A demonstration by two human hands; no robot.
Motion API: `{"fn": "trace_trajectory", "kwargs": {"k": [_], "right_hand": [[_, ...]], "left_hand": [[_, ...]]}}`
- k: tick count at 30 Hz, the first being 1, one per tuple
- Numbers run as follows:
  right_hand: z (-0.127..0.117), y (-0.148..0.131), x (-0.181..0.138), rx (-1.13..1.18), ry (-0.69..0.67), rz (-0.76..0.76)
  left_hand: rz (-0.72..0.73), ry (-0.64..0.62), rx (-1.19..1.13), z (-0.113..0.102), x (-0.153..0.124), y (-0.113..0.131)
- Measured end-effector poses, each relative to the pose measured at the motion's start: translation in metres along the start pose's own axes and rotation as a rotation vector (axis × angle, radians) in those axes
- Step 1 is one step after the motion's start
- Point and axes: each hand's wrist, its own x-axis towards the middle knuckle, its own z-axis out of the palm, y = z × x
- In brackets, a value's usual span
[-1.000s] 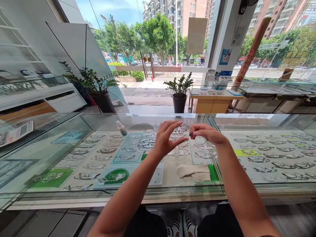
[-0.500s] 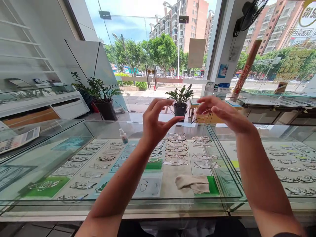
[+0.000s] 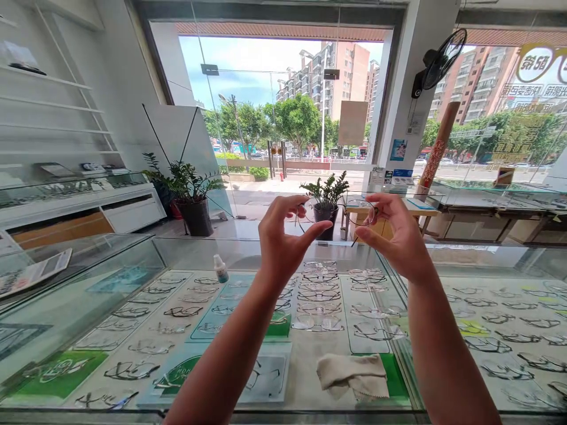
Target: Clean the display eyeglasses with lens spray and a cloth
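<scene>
A pair of thin-rimmed eyeglasses (image 3: 359, 213) is held up above the counter, between my two hands. My left hand (image 3: 286, 233) is closed in a wide pinch on its left side, thumb below and fingers above the rim. On the other side my right hand (image 3: 396, 236) grips the right end near the hinge with thumb and fingers. The temples are partly hidden by the hands. Beneath them lies a beige cleaning cloth (image 3: 352, 375) on the glass display counter (image 3: 305, 378).
Many eyeglasses (image 3: 319, 293) sit in rows inside the counter. A small spray bottle (image 3: 220, 269) stands on the glass at left. Potted plants (image 3: 195, 212) are beyond the counter, and a wall fan (image 3: 438, 62) hangs on the right pillar.
My right hand has turned and closed on the right side of the eyeglasses; its fingers were more spread before. The view has tilted up, and the left hand keeps its hold.
</scene>
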Motion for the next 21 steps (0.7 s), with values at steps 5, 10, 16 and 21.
{"fn": "trace_trajectory", "kwargs": {"k": [5, 10, 16, 21], "right_hand": [[0.005, 0.003, -0.001, -0.035, 0.063, -0.035], [0.009, 0.008, 0.001, 0.000, 0.127, -0.027], [0.017, 0.005, 0.000, -0.017, 0.216, -0.008], [0.022, -0.001, -0.003, -0.132, 0.273, -0.038]], "left_hand": [[-0.044, -0.073, -0.055, 0.000, -0.003, -0.009], [-0.089, -0.150, -0.104, 0.000, -0.001, -0.018], [-0.068, -0.081, -0.034, 0.001, -0.001, -0.018], [-0.100, -0.030, -0.025, 0.005, -0.004, -0.016]]}}
